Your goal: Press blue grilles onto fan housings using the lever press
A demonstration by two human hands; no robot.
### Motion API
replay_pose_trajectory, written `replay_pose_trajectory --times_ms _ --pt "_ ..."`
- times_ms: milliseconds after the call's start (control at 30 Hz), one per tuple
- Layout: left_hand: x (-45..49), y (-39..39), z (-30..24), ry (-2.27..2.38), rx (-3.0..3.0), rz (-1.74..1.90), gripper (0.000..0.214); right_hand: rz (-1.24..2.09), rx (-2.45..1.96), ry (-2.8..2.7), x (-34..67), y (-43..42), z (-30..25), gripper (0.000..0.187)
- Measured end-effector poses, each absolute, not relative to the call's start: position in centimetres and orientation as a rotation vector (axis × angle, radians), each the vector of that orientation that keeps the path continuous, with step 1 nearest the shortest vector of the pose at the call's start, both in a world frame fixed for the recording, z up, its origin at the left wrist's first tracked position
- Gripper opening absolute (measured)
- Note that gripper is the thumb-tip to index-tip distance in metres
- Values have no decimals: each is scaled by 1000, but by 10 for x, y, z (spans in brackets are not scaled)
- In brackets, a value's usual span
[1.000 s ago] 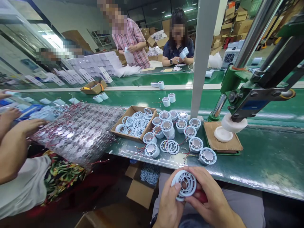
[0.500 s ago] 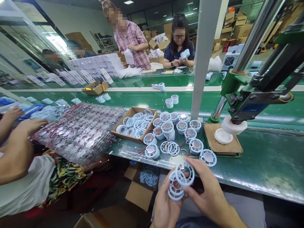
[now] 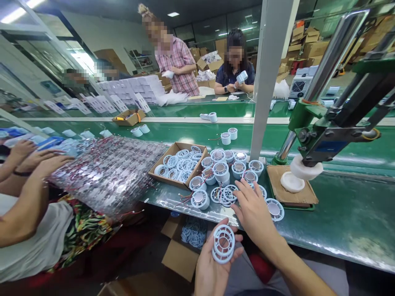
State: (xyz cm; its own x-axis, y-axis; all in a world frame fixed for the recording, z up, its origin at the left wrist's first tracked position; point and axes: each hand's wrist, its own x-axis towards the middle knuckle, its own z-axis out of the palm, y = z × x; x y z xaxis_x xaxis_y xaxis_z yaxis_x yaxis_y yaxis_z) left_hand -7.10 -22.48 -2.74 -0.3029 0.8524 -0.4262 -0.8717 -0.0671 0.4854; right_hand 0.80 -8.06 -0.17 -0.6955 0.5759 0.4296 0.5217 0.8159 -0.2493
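Observation:
My left hand (image 3: 210, 265) holds a small stack of light-blue slotted plastic rings (image 3: 223, 248), gripped at the sides below the table's front edge. My right hand (image 3: 254, 211) reaches over the table edge with its fingers spread and nothing visible in them. Its fingertips are beside several loose light-blue rings (image 3: 228, 195) lying flat, and partly cover some round light-blue housings. More such housings (image 3: 200, 199), with silver discs in their tops and thin wires, stand in a group behind and around. Another housing (image 3: 274, 209) sits right of my right hand.
An open cardboard box (image 3: 173, 181) full of rings stands left of the housings. A press (image 3: 321, 144) with a white round pad rises at right above a white dish (image 3: 292, 181). A co-worker's hands (image 3: 46, 160) are by the bagged parts (image 3: 108, 172). A post (image 3: 261, 82) stands behind.
My right hand has let go of the ring held over my left hand and moved up and forward to the table. That ring now appears to lie on the stack in my left hand.

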Motion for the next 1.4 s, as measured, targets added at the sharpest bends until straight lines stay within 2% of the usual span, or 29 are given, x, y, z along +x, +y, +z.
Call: replay_pose_trajectory --times_ms 133,200,267,367,533,833,1033,1200,1400 --pt "-68 -219 -19 700 -3 1675 35 550 -641 -2424 53 -98 4 29" --pt "-65 -215 -15 670 -2 1651 37 754 -597 -2411 69 -106 7 44" --pt "-60 -213 -12 666 -7 1615 37 848 -603 -2401 78 -113 9 61" --pt "-55 -210 -7 669 -1 1583 36 913 -643 -2371 82 -119 7 71" --pt "-52 -209 1 629 17 1564 33 1031 -651 -2299 85 -121 2 73" --pt "-53 -209 6 587 43 1540 40 1271 -662 -2185 87 -123 -1 66" --pt "-52 -208 5 589 66 1544 35 1494 -711 -2106 85 -122 3 69" --pt "-50 -208 2 596 52 1557 36 1499 -718 -2082 85 -121 7 79" --pt "-50 -208 0 569 67 1573 36 1451 -692 -2103 84 -121 7 74"
